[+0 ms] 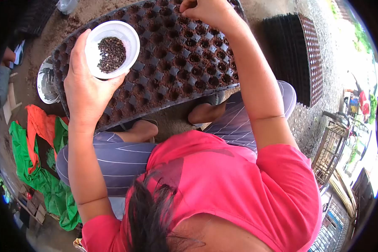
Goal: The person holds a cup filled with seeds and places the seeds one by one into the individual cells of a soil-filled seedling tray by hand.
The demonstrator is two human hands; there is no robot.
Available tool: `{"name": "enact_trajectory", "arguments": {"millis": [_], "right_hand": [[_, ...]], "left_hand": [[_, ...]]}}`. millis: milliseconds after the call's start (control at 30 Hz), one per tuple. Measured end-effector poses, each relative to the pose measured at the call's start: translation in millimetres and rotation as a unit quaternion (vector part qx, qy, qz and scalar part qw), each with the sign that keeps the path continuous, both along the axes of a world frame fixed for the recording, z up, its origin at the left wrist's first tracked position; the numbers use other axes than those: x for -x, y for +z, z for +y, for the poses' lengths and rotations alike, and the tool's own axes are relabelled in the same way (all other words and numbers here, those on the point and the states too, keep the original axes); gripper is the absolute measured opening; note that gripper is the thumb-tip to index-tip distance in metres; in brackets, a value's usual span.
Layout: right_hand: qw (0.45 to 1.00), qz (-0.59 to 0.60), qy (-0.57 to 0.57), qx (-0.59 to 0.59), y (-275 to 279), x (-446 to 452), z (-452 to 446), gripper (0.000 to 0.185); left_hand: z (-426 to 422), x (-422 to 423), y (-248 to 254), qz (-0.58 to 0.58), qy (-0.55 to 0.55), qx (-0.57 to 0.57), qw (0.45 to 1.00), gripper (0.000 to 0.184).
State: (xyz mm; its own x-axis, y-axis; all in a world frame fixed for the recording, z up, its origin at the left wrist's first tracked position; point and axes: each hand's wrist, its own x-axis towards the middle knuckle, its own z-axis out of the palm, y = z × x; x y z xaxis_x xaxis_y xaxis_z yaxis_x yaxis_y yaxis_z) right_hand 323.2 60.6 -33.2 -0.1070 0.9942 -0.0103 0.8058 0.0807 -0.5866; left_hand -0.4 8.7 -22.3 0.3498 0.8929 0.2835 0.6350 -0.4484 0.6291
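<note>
A white plastic cup [133,46] is in my left hand [83,86], its thumb and fingers around the sides. Small dark seeds [112,54] lie in the bottom of the cup, with part of the white base showing. Beneath both hands is a black seedling tray [155,98] whose many round cells hold brown soil. My right hand [210,11] is over the tray's far edge, at the top of the view. Its thumb and fingers are bent together in a pinch; whatever is between them is too small to see.
A tall stack of black trays [287,59] stands on the ground to the right. Green sheeting [50,189] and orange cloth [42,130] lie at the left, near a white round container [46,82]. A wooden crate [331,147] is farther right.
</note>
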Motion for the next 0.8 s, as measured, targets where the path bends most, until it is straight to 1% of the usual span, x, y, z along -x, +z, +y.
{"name": "enact_trajectory", "arguments": {"millis": [33,100,133,200,233,300,367,533,733,800], "right_hand": [[1.000,0.001,0.000,0.004,-0.1,0.1,-0.2,0.017],[0.997,0.001,-0.028,0.076,3.0,-0.2,0.7,0.017],[0.997,0.001,-0.028,0.078,0.2,-0.8,2.4,0.017],[0.999,-0.023,-0.012,0.031,-5.7,-2.6,8.1,0.017],[0.999,-0.023,-0.011,0.030,-7.8,-3.3,11.5,0.017],[0.998,0.022,-0.030,0.045,-10.7,-4.9,21.2,0.018],[0.999,0.021,-0.020,0.046,-15.5,-7.7,29.4,0.019],[0.997,0.010,-0.010,0.073,-13.6,-8.0,34.4,0.019],[0.999,-0.005,-0.002,0.034,-21.3,-7.8,36.7,0.019],[0.999,-0.029,0.018,0.002,-17.6,-3.6,36.0,0.019]], "left_hand": [[0.3,0.3,0.6,-0.002,-0.001,0.001,1.000,0.100],[0.0,-0.6,-0.4,-0.002,0.001,0.011,1.000,0.100],[0.6,-1.0,-1.1,0.001,0.000,0.010,1.000,0.100],[0.2,-1.7,-1.6,0.005,0.000,0.009,1.000,0.101],[-0.3,-2.0,-1.8,0.013,0.000,0.009,1.000,0.101],[0.2,-2.7,-2.3,0.021,0.003,0.006,1.000,0.101],[-0.1,-3.1,-3.0,0.019,0.007,0.024,1.000,0.101],[-0.3,-2.0,-3.0,0.025,0.009,0.010,1.000,0.101],[-1.1,-0.3,-4.2,0.019,0.009,0.003,1.000,0.102],[-1.3,-0.8,-3.5,0.016,0.012,0.005,1.000,0.102]]}}
